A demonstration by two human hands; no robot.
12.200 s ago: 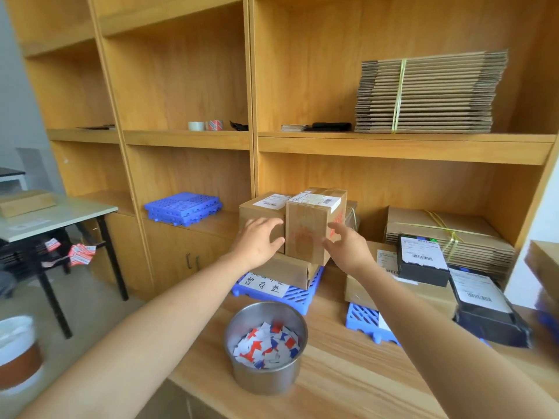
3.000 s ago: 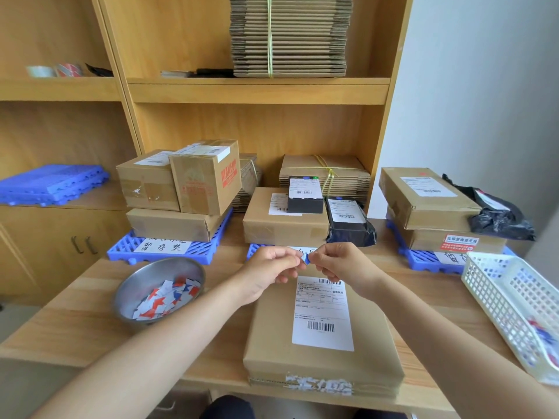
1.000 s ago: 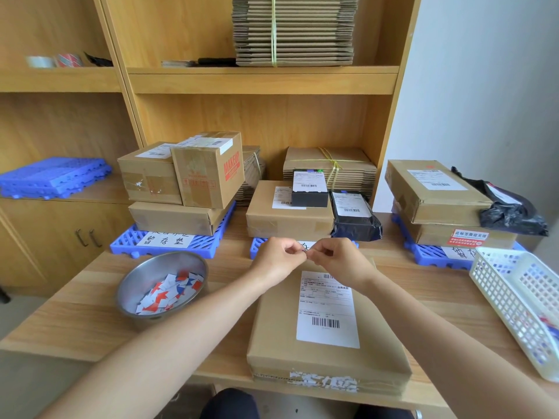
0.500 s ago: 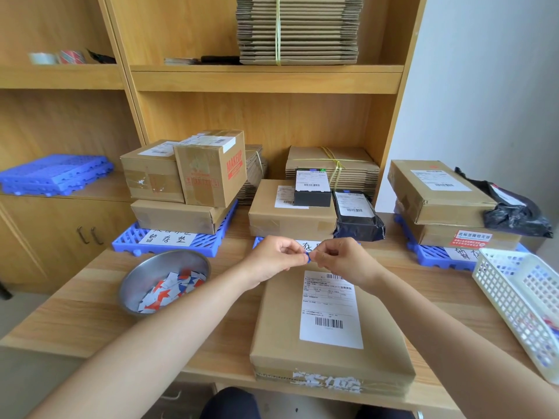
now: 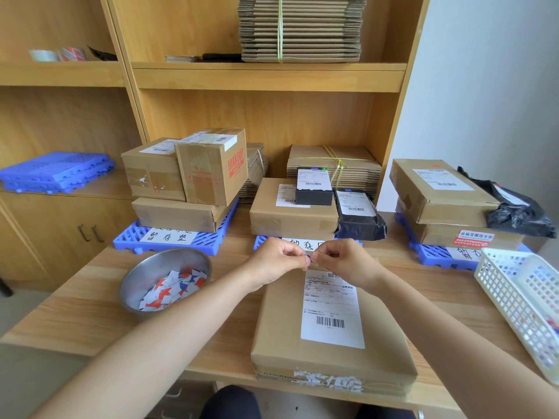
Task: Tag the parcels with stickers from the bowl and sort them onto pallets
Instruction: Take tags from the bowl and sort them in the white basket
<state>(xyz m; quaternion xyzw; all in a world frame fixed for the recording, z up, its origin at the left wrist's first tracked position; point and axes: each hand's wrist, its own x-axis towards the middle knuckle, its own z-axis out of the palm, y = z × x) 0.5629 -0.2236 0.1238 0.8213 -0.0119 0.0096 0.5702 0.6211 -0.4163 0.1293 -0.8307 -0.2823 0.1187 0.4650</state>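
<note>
Sticker pinched between both hands' fingertips, left, right, above parcel overhanging worktop near edge; bowl left.

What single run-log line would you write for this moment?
step: peeling sticker | left hand and right hand: pinching blue sticker | flat parcel: on table, untagged | steel bowl: stickers inside

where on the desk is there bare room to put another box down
Bare wood lies between the flat brown parcel and white mesh basket, and at the front left corner before the steel sticker bowl. The back row of three blue pallets is crowded with stacked boxes.
</note>
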